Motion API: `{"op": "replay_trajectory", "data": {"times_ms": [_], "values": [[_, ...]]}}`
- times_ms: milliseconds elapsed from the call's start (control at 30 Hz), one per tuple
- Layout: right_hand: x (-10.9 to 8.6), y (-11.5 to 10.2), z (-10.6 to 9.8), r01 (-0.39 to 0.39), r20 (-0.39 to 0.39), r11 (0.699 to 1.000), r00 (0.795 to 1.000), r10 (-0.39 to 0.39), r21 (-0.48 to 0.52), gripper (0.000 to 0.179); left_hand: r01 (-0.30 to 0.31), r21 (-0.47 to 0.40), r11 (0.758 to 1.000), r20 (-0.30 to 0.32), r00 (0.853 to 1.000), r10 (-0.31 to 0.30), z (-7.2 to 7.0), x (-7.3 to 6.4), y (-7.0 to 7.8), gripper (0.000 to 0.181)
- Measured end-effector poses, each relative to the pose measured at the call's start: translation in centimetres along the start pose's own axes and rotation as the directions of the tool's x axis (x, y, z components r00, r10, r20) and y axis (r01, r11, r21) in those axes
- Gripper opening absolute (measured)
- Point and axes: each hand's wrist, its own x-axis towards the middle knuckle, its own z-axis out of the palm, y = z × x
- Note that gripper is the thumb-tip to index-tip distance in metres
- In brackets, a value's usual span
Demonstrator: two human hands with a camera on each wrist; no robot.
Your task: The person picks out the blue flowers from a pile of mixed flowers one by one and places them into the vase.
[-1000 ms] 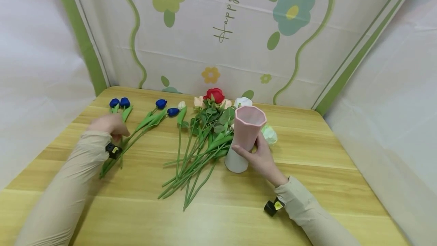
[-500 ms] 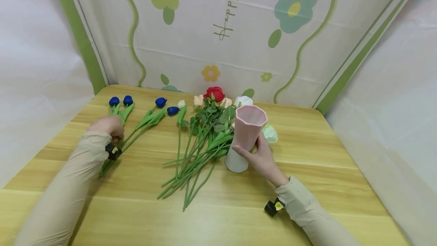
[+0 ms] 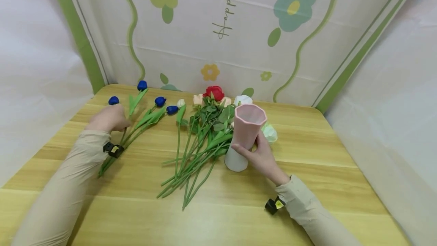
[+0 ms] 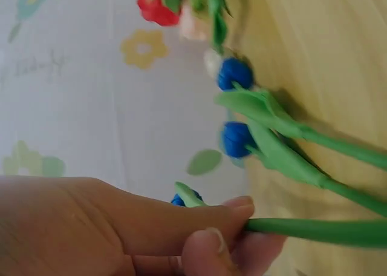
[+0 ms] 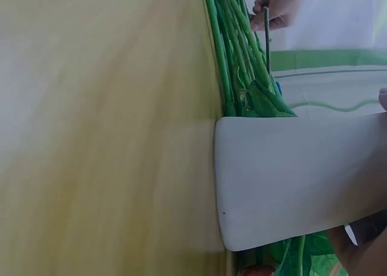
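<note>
My left hand pinches the green stem of a blue tulip, which is raised a little off the table. In the left wrist view the stem runs between thumb and fingers. Another blue tulip lies just beyond that hand, partly hidden by it. Two more blue tulips lie to its right. With my right hand I grip a pink-to-white vase around its side. The vase stands on the table, tilted slightly to the right; its mouth faces up.
Left of the vase lies a pile of artificial flowers with long green stems, among them a red rose. White blooms show behind the vase. A printed cloth closes off the table's back edge.
My left hand has drawn one blue tulip away from its neighbour, its bloom moving up and to the right. The right hand and the vase have stayed in place.
</note>
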Motion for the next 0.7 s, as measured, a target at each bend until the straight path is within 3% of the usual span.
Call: {"op": "replay_trajectory", "data": {"times_ms": [100, 300, 467, 633, 700], "values": [[0.1, 1.3, -0.2, -0.022, 0.015, 1.000, 1.000, 0.022, 0.012, 0.076, -0.031, -0.011, 0.999, -0.037, 0.999, 0.030, -0.2, -0.2, 0.8, 0.042], [-0.1, 0.6, -0.8, -0.026, 0.026, 0.998, 0.999, 0.025, 0.065, 0.087, -0.091, -0.038, 0.995, -0.098, 0.991, 0.087, -0.7, -1.4, 2.7, 0.049], [0.1, -0.5, -1.3, 0.089, -0.014, 0.984, 0.996, -0.088, 0.157, 0.089, -0.165, -0.058, 0.985, -0.129, 0.979, 0.156, -0.8, -2.3, 3.9, 0.049], [0.6, -1.5, -2.0, 0.196, -0.076, 0.956, 0.980, -0.184, 0.218, 0.077, -0.198, -0.072, 0.977, -0.180, 0.967, 0.183, -0.8, -2.6, 4.7, 0.045], [0.7, -1.8, -2.3, 0.211, -0.094, 0.958, 0.976, -0.195, 0.196, 0.071, -0.203, -0.081, 0.976, -0.209, 0.961, 0.182, -0.7, -2.7, 5.1, 0.041]]}}
